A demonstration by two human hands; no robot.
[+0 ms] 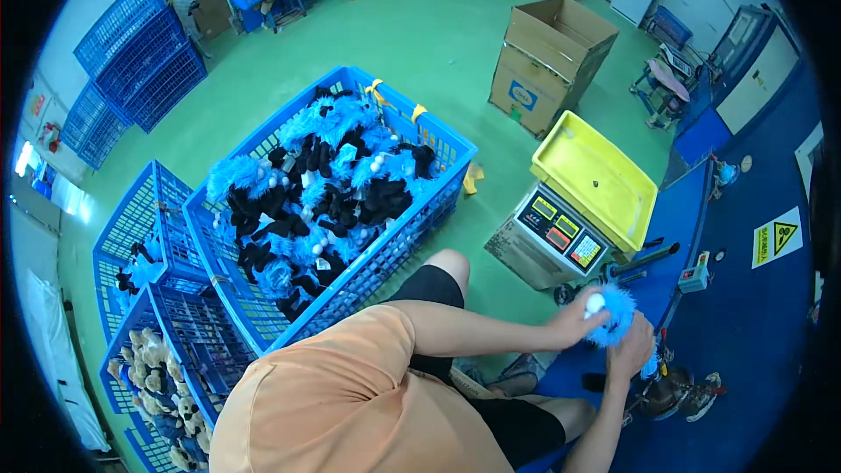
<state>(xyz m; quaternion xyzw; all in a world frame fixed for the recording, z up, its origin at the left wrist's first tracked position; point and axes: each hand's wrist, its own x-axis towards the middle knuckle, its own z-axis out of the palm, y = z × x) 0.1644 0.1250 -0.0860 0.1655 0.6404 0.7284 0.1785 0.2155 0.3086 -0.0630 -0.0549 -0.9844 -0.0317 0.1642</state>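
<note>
The fluffy bright-blue plush piece with a round white ball on it (pixel 618 314) is up between your 2 hands, near the edge of the dark-blue bench (pixel 753 359). Your left hand (pixel 573 324) has its fingers bent against the side by the ball, seeming to pinch the fur there; your right hand (pixel 632 349) is curled around the lower right side. You cannot be told from here how hard either set of fingertips presses, since the pile and your knuckles hide them.

That long pile is the first likely trouble: if you grip only loose fur, the piece could twist or slip, and a hard tug near the ball might strain its attachment. Just beyond your right hand stands a dark rounded metal fixture with fittings (pixel 666 394); if you drift that way without looking, fur could snag or your knuckles could knock it. The white sign with a yellow warning triangle (pixel 777 237) suggests treating this bench with care.

Close to your left hand is the silver boxy scale with coloured panels (pixel 561 241), topped by a yellow plastic tray (pixel 604 201). A careless left elbow or wrist might bump it. Farther left, the large blue lattice plastic basket (pixel 442 206) is heaped with blue-and-black plush pieces (pixel 328 184); catching your knee on its wall could jolt the pile and spill 1 or more.
</note>
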